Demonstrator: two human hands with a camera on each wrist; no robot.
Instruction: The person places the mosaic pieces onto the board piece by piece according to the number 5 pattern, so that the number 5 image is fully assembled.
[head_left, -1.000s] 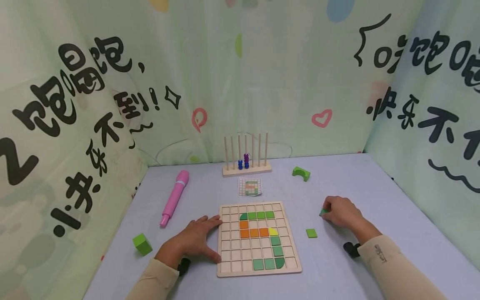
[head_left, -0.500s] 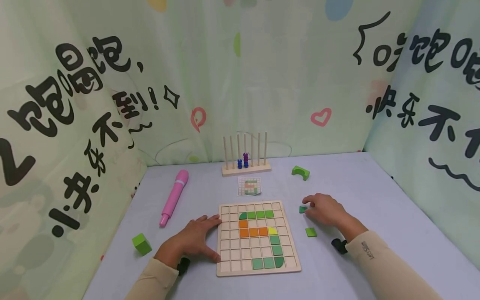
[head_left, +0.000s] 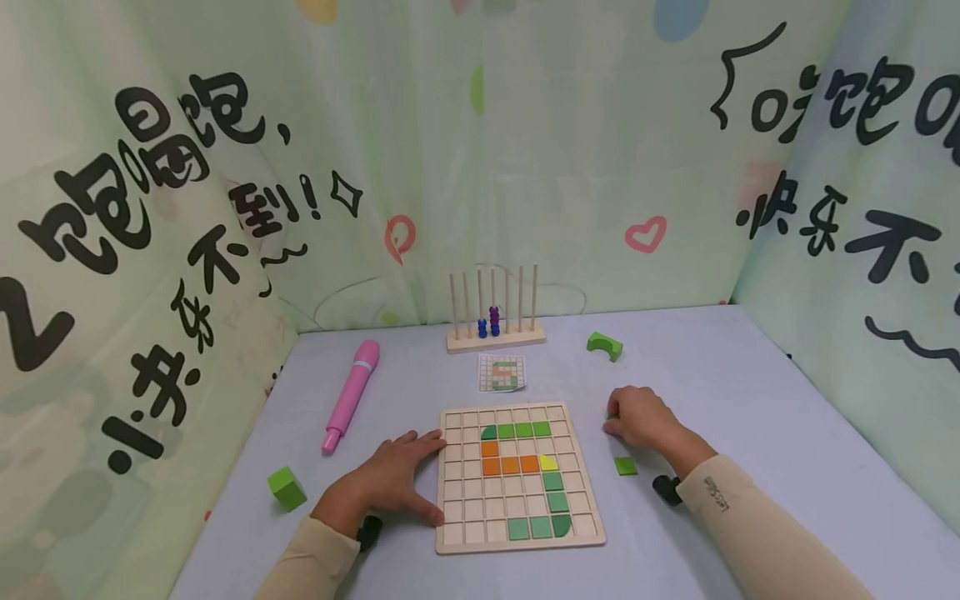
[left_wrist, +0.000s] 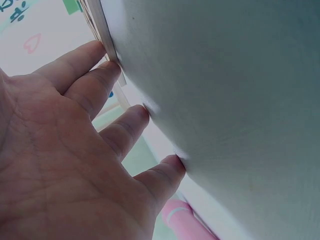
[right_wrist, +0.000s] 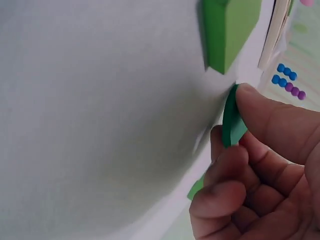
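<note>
My right hand [head_left: 643,418] is just right of the wooden grid board [head_left: 465,550], pinching a dark green tile [right_wrist: 233,119] between thumb and fingers. The tile shows a curved edge in the right wrist view and is mostly covered by the hand in the head view. A light green square tile [head_left: 626,467] lies flat nearer the front. My left hand [head_left: 387,477] rests with fingers spread, its thumb and fingertips against the board's left edge. On the board, green, orange and yellow tiles [head_left: 510,466] form a bent line.
Behind the board lies a pattern card [head_left: 502,373], with a peg stand [head_left: 496,337] bearing blue and purple beads further back. A green arch block [head_left: 604,346] sits at back right. On the left are a pink microphone-like stick [head_left: 351,398] and a green cube [head_left: 287,488].
My right hand has moved left toward the board with the dark green tile. Half a second ago the tile showed beside looser fingers; now they pinch it. The left hand stays put.
</note>
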